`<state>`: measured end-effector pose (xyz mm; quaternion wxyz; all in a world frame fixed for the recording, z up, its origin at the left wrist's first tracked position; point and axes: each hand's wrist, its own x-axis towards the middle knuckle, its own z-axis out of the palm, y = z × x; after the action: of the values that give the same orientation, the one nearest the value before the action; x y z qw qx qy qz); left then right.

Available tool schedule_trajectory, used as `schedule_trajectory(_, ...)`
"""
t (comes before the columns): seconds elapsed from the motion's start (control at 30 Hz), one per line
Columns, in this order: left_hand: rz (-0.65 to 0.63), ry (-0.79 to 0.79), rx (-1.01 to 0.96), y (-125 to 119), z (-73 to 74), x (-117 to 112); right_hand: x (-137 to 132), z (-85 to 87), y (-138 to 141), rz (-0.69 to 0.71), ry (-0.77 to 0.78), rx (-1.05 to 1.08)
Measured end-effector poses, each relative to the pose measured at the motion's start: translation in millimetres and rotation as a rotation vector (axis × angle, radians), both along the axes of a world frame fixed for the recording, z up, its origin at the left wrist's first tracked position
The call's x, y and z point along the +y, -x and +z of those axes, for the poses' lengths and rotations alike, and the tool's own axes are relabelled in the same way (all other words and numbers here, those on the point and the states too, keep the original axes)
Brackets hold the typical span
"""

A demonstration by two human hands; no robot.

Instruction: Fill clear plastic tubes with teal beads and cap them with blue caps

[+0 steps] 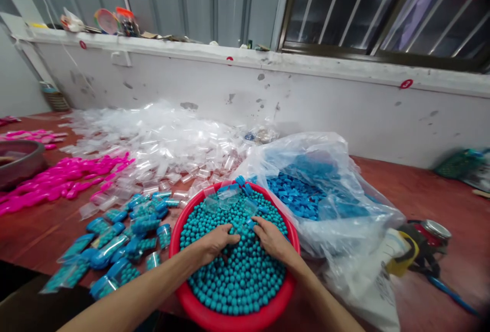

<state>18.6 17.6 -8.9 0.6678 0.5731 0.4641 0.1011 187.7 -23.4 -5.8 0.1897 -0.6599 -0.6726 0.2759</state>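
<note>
A red plastic basin full of round teal beads stands in front of me. My left hand is in the beads at the basin's middle, thumb and index finger apart, the other fingertips partly hidden among them. Opposite it, my right hand has its fingers bent around a small clear plastic tube, which is hard to make out against the beads. More clear tubes and several blue caps lie on the beads at the basin's far side.
Bead-filled tubes with blue caps lie left of the basin. Behind them spreads a heap of clear tubes, beside bright pink pieces. At right, a clear bag holds blue pieces; a tape dispenser lies beyond.
</note>
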Motion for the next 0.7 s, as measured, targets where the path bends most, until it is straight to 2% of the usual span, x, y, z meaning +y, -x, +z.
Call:
schedule_trajectory(0.13, 0.094, 0.124, -0.207, 7, 0.6, -2, -3, 0.0, -1, -0.067, 0.124, 0.411)
schedule_trajectory(0.27, 0.136, 0.115, -0.269, 6, 3.2, -4, -3, -1.5, 3, -0.04, 0.097, 0.494)
schedule_trajectory(0.33, 0.139, 0.086, -0.261, 4, 4.5, -5, -4, -1.8, 4, 0.007, 0.05, 0.413)
schedule_trajectory(0.4, 0.152, 0.008, -0.22, 2, 6.1, -6, -6, -0.4, 4, 0.024, -0.057, 0.189)
schedule_trajectory(0.47, 0.176, -0.136, -0.176, 1, 7.8, -7, -8, 2.9, 3, -0.01, -0.186, -0.103)
schedule_trajectory(0.53, 0.2, -0.277, -0.155, 0, 8.9, -8, -9, 7.9, 3, -0.066, -0.274, -0.283)
schedule_trajectory(0.6, 0.228, -0.342, -0.126, 0, 8.9, -9, -11, 13.6, 5, -0.066, -0.288, -0.247)
schedule_trajectory(0.7, 0.222, -0.372, -0.078, 3, 7.2, -8, -16, 19.8, 7, 0.035, -0.241, -0.076)
